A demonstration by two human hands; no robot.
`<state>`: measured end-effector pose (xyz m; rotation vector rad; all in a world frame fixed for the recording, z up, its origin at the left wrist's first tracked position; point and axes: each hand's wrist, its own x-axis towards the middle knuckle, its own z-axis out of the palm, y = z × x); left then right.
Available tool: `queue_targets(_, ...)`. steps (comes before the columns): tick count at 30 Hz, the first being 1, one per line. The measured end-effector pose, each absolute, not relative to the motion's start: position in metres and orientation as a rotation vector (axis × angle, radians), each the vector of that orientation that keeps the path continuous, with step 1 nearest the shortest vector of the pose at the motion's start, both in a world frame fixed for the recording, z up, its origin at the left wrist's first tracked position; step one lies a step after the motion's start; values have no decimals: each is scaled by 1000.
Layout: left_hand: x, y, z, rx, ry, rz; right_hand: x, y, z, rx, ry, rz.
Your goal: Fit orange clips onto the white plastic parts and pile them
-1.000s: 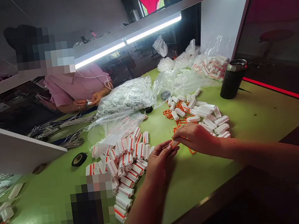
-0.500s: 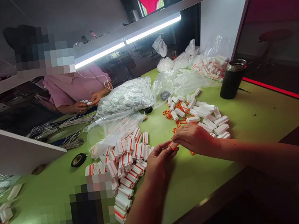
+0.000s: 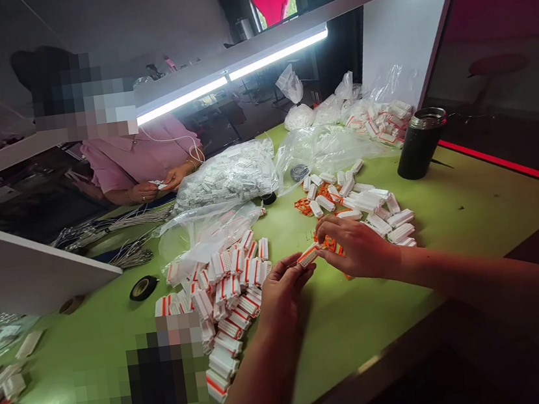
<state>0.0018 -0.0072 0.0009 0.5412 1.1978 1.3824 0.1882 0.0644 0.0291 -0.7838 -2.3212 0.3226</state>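
My left hand [image 3: 283, 292] pinches a white plastic connector housing [image 3: 308, 255] with an orange strip along it, above the green table. My right hand [image 3: 353, 244] is at the housing's right end, its thumb tip touching or just beside it. Its thumb and curled fingers are apart, and small orange retainer pieces [image 3: 330, 244] show in the gap. Whether the fingers touch these pieces I cannot tell. To the left lies a heap of white housings with orange strips [image 3: 225, 286]. Plain white housings [image 3: 372, 202] lie scattered beyond my right hand.
A black bottle [image 3: 420, 144] stands at the right. Clear bags of white parts [image 3: 227, 174] line the back. Black tape [image 3: 143, 287] lies to the left. Across the table, a co-worker's hands [image 3: 159, 186] hold a small white part near bundled cables [image 3: 106, 228].
My right hand has drawn back from over the housing and its fingers have parted, exposing more of the housing. My left hand keeps its hold and the housing is tilted differently.
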Motion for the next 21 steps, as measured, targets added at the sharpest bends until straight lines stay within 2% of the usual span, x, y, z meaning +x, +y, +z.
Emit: queue_targets(21,1,-10,3,694,1258,1358,189,73,17,-708,-2303,295)
